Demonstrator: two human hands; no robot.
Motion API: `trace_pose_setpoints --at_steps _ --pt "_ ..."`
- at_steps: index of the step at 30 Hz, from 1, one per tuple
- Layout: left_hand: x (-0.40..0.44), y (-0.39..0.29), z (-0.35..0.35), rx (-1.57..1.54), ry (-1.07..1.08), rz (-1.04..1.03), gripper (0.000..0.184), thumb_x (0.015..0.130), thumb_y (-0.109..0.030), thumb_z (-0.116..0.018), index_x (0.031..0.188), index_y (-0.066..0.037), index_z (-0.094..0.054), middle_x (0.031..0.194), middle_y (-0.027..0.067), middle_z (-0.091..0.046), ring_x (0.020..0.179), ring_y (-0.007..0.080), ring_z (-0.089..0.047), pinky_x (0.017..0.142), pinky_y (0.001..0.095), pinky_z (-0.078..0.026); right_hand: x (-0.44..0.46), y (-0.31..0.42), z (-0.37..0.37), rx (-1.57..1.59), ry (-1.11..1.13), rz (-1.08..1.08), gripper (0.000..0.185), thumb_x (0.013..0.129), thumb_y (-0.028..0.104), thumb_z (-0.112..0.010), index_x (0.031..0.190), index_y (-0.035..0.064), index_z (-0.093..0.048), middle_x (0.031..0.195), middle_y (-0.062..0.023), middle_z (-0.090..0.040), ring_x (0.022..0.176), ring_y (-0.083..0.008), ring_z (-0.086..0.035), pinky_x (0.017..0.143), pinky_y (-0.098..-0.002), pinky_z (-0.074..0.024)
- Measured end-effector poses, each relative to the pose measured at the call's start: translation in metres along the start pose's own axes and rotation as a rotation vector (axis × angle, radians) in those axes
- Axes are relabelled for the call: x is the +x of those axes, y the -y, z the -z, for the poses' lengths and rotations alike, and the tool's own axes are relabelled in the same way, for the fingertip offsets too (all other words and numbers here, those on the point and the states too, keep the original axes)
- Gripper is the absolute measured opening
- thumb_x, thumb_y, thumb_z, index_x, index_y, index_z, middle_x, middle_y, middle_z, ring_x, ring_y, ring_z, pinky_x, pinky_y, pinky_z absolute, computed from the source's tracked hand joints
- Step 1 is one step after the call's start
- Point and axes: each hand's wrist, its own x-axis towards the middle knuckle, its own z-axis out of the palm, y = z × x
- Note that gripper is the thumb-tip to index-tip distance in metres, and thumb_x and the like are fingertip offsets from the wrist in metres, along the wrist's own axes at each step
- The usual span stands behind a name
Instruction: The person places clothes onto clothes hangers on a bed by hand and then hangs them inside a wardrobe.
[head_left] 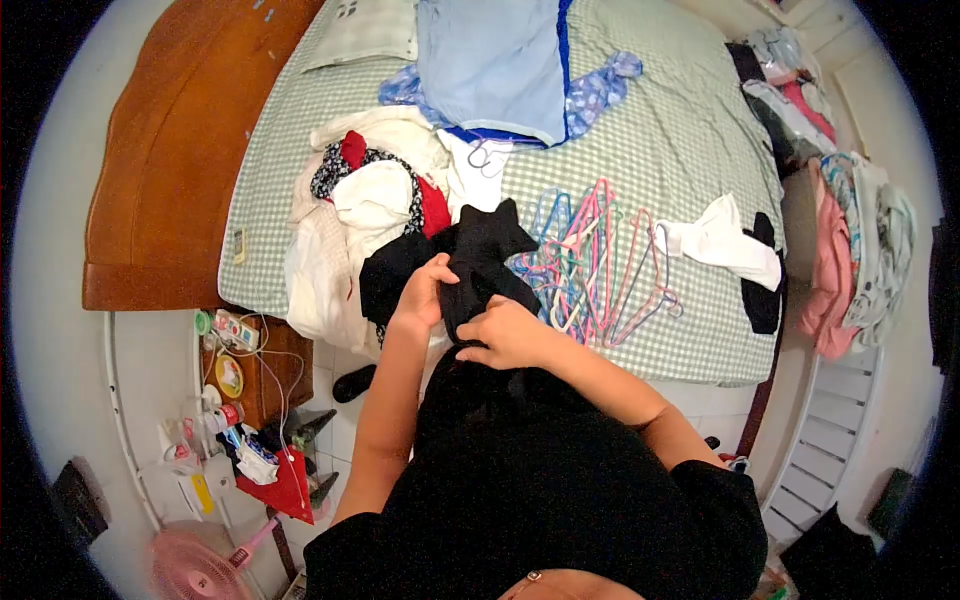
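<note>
A black garment (480, 255) hangs bunched between my two hands at the near edge of the bed; its exact kind cannot be made out. My left hand (426, 290) grips its left side, thumb on top. Lower and to the right, my right hand (503, 332) has its fingers closed on the same dark cloth near my body. Just beyond lies a heap of white clothes (375, 200) with red and dark patterned pieces. Right of the garment is a tangle of coloured clothes hangers (590, 265).
The bed has a checked sheet (680, 120). On it lie a light blue garment (495, 70) and white clothing (725, 240). Folded clothes (850, 250) hang at right. A wooden bedside cabinet (285, 375) and a pink fan (195, 565) stand at left.
</note>
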Motion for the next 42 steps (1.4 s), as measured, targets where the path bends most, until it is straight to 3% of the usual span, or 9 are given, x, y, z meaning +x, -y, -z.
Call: trace_pose_setpoints --at_steps 3,5,8,11,17,20,25,35,42 --pt "0.055 0.024 0.065 0.713 -0.043 -0.183 0.029 0.064 0.004 -0.051 0.092 -0.004 -0.048 0.086 0.0126 -0.054 0.084 0.0312 -0.058 0.076 0.0395 -0.048 -0.001 -0.005 -0.003 -0.048 0.101 -0.128 0.028 0.077 0.034 -0.06 0.07 0.0066 -0.056 0.061 -0.0107 -0.058 0.062 -0.0313 -0.058 0.058 -0.0427 -0.0433" --pt "0.057 0.04 0.078 1.8 -0.458 -0.501 0.025 0.067 -0.001 -0.056 0.09 -0.004 -0.046 0.09 0.0162 -0.05 0.084 0.0349 -0.058 0.073 0.0408 -0.048 -0.006 -0.014 -0.007 -0.08 0.082 -0.123 0.028 0.078 0.033 -0.058 0.073 0.0058 -0.06 0.063 -0.0124 -0.059 0.062 -0.0324 -0.059 0.056 -0.0431 -0.0456" --pt "0.065 0.06 0.119 2.002 -0.559 -0.201 0.039 0.068 -0.012 -0.065 0.101 -0.005 -0.045 0.105 0.0218 -0.044 0.087 0.038 -0.057 0.073 0.0418 -0.048 -0.009 -0.014 -0.012 -0.069 0.192 -0.152 0.025 0.079 0.031 -0.057 0.078 0.0069 -0.064 0.068 -0.0131 -0.062 0.066 -0.0323 -0.06 0.06 -0.0407 -0.0477" --pt "0.061 0.06 0.123 2.111 -0.657 -0.141 0.04 0.069 -0.014 -0.064 0.104 -0.005 -0.046 0.107 0.0221 -0.044 0.086 0.0376 -0.056 0.076 0.0414 -0.048 -0.014 -0.01 -0.021 -0.003 0.248 -0.063 0.023 0.079 0.03 -0.057 0.08 0.0075 -0.064 0.067 -0.0127 -0.061 0.066 -0.0322 -0.06 0.06 -0.0411 -0.0471" --pt "0.064 -0.021 0.119 1.629 -0.697 -0.722 0.014 0.071 -0.006 -0.048 0.083 -0.002 -0.053 0.082 0.0155 -0.056 0.072 0.0283 -0.057 0.07 0.0392 -0.049 -0.053 -0.042 0.012 0.112 -0.149 -0.414 0.026 0.081 0.033 -0.054 0.096 0.0134 -0.062 0.074 -0.0157 -0.062 0.069 -0.0336 -0.061 0.062 -0.0441 -0.0477" --pt "0.045 -0.05 0.079 0.722 -0.525 -0.523 0.026 0.07 0.007 -0.04 0.09 -0.004 -0.052 0.084 0.0071 -0.057 0.071 0.0155 -0.057 0.06 0.0295 -0.051 -0.093 -0.082 0.015 0.174 -0.334 -0.538 0.024 0.083 0.028 -0.054 0.094 0.0088 -0.063 0.077 -0.0143 -0.063 0.071 -0.0318 -0.06 0.064 -0.0393 -0.0471" --pt "0.046 -0.008 0.047 0.166 -0.113 -0.238 0.035 0.074 0.002 -0.035 0.105 -0.003 -0.051 0.106 0.0136 -0.057 0.093 0.0277 -0.057 0.081 0.0394 -0.048 -0.152 -0.157 -0.049 0.468 -0.477 -0.694 0.021 0.085 0.019 -0.053 0.093 0.002 -0.063 0.08 -0.012 -0.063 0.072 -0.0229 -0.061 0.067 -0.0325 -0.046" --pt "0.012 0.022 -0.042 0.994 -0.405 -0.395 0.031 0.064 0.013 -0.044 0.088 -0.005 -0.052 0.068 -0.0025 -0.043 0.061 0.0088 -0.04 0.058 0.0188 -0.033 -0.322 -0.326 -0.158 0.174 -0.872 -1.768 0.039 0.069 0.026 -0.058 0.096 -0.0018 -0.062 0.096 -0.0243 -0.06 0.091 -0.033 -0.059 0.076 -0.0395 -0.0454" --pt "-0.004 0.034 -0.03 1.645 -0.238 -0.277 0.038 0.054 0.015 -0.048 0.083 -0.005 -0.059 0.086 0.0059 -0.043 0.08 0.0199 -0.045 0.073 0.0264 -0.036 -0.355 -0.394 -0.222 0.687 -0.835 -1.628 0.029 0.071 0.016 -0.057 0.093 -0.0013 -0.061 0.094 -0.0214 -0.061 0.089 -0.0346 -0.057 0.075 -0.0413 -0.0449"
